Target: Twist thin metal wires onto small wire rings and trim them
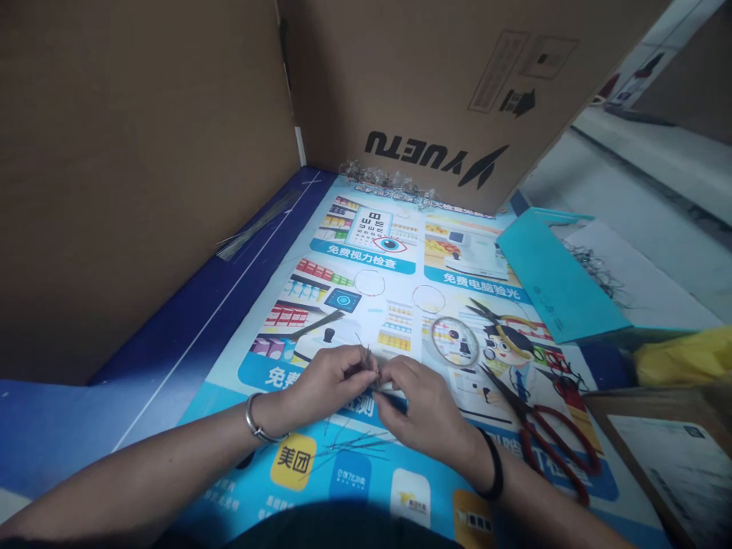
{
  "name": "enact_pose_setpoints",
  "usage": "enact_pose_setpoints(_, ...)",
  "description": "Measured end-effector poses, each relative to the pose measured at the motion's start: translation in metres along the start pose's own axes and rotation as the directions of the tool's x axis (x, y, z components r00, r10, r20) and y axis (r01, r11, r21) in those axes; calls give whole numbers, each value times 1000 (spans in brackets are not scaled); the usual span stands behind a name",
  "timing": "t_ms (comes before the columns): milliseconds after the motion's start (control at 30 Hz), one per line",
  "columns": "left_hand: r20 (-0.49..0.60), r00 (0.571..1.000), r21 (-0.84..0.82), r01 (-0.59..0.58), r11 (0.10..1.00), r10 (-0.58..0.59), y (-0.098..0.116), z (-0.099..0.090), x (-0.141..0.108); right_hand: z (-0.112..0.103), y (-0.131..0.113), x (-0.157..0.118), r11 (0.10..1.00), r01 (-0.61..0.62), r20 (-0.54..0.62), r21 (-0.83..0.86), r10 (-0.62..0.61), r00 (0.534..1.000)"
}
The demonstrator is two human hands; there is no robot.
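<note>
My left hand and my right hand meet at the middle of the poster-covered table. Both have their fingertips pinched together around a small bunch of thin wires, whose ends stick up between them. The fingers hide most of this bunch. Loose dark wires lie scattered on the poster just below the hands. A short bundle of dark strips rests up and to the left of my left hand. Beyond my right hand lies a coil of wire, with two thin wire rings farther back.
Red-handled scissors and yellow-handled pliers lie at right. A teal box holds tangled wires. Cardboard panels stand at the back and left, with clear, wiry pieces along the base. A brown carton sits at right.
</note>
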State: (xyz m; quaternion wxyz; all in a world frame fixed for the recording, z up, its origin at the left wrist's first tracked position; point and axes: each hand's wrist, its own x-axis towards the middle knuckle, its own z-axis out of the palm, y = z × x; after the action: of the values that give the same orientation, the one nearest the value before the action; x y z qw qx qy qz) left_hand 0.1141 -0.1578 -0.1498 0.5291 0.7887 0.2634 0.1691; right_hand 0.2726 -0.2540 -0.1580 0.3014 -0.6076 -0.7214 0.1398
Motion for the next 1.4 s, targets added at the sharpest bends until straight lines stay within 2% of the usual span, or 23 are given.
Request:
enact_pose_setpoints(233, 14, 1000, 3, -21, 1000, 21, 2, 0, 0, -4, 1, 1, 1000, -8, -17, 16, 9, 1000)
enact_pose_setpoints(500, 25, 998, 21, -53, 998, 53, 0, -2, 1, -7, 13, -1, 978, -159, -12, 136, 162, 987)
enact_pose_setpoints(667, 43, 997, -50, -61, 997, 63, -2, -2, 1, -9, 14, 2, 977, -155, 24, 148, 153, 988)
enact_pose_setpoints(833, -23, 997, 15, -68, 998, 68, -1, -7, 1, -14, 14, 5, 978, -197, 55, 64, 194, 979)
enact_pose_setpoints(967, -112, 992, 97, -47, 994, 58, -2, -13, 3, -19, 12, 3, 980, -193, 170, -56, 200, 965)
enact_pose_setpoints(1133, 21, 999, 151, -48, 987, 46, -5, -11, 5, -22, 5, 3, 984, -86, 289, -155, 129, 949)
enact_pose_setpoints(1300, 65, 997, 157, -42, 987, 32, -4, -10, 5, -16, 2, 4, 957, -63, 282, -283, 146, 948)
enact_pose_setpoints(1400, 102, 995, 141, -33, 990, 19, -4, -12, 4, -20, 1, 2, 933, -11, 338, -361, 142, 930)
